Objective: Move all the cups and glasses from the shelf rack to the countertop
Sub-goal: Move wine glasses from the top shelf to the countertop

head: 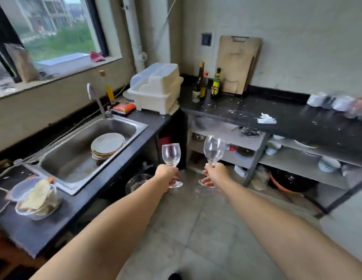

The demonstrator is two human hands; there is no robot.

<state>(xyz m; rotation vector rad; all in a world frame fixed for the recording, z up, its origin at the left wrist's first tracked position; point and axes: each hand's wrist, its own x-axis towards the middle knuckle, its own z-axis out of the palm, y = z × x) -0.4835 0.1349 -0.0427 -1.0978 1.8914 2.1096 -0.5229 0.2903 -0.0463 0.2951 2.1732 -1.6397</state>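
We have a wine glass in each hand, carried at mid-height over the floor between the sink run and the shelf rack. Our left hand [168, 177] is wrapped round the stem of the left glass [171, 154], which stands upright with its foot showing just below our fingers. Our right hand [213, 174] pinches the stem of the right glass [213, 149], and that bowl leans a little away from us, toward the shelf rack [257, 146] ahead.

The step in hand, as we judge it, is the carry to the dark tabletop [287, 120], which lies above and beyond our right hand. To do it well, we should first right the tilted glass, then lift both clear of the tabletop's front edge before moving forward, since the bowls lead and would strike first. A blurred cluster of white cups [325, 102] sits far to the right of our right hand; setting down close to them, but not touching, keeps things grouped. A crumpled white scrap [266, 119] and scattered crumbs lie on the surface, so we pick a bare patch where each foot can sit flat. One glass down at a time is safer: foot lands, fingers ease off the stem, then the other follows. Bowls remain on the lower shelves.
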